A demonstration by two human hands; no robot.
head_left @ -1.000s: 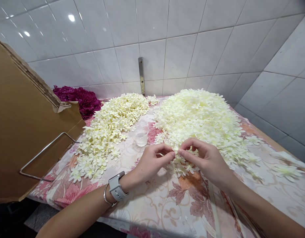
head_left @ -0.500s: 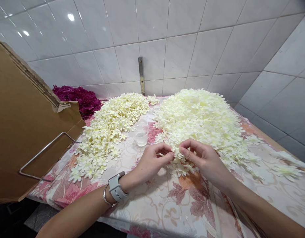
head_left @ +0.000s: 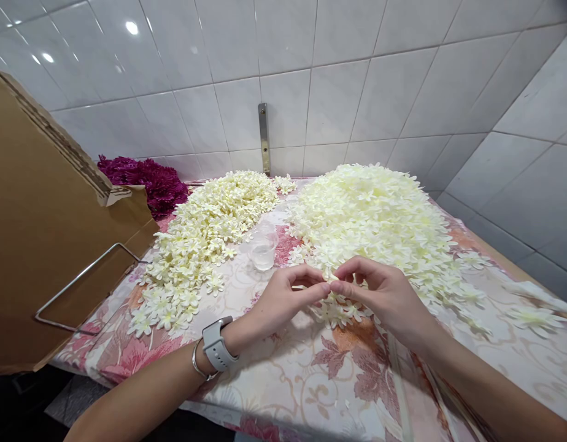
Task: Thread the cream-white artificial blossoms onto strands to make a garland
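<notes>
My left hand [head_left: 290,294] and my right hand [head_left: 380,291] meet at the fingertips over the front of a big heap of pale artificial flowers [head_left: 366,215]. Both pinch one small cream flower [head_left: 329,276] between thumb and forefinger; the fingers cover most of it. To the left of my hands lies a second heap of smaller cream flowers [head_left: 205,227]. Between the heaps stands a small clear plastic cup [head_left: 263,250], with what looks like clear liquid inside. A watch and a bangle are on my left wrist.
A patterned cloth [head_left: 302,393] covers the table. At left rises a large cardboard box [head_left: 57,233] beside a bent metal wire handle [head_left: 76,285]. Purple flowers [head_left: 145,181] lie behind it. A tiled wall [head_left: 339,92] with a metal bracket [head_left: 264,138] closes off the back.
My fingertips have come closer together around the flower, the right thumb now almost meeting the left. The heaps and the cup have stayed in place.
</notes>
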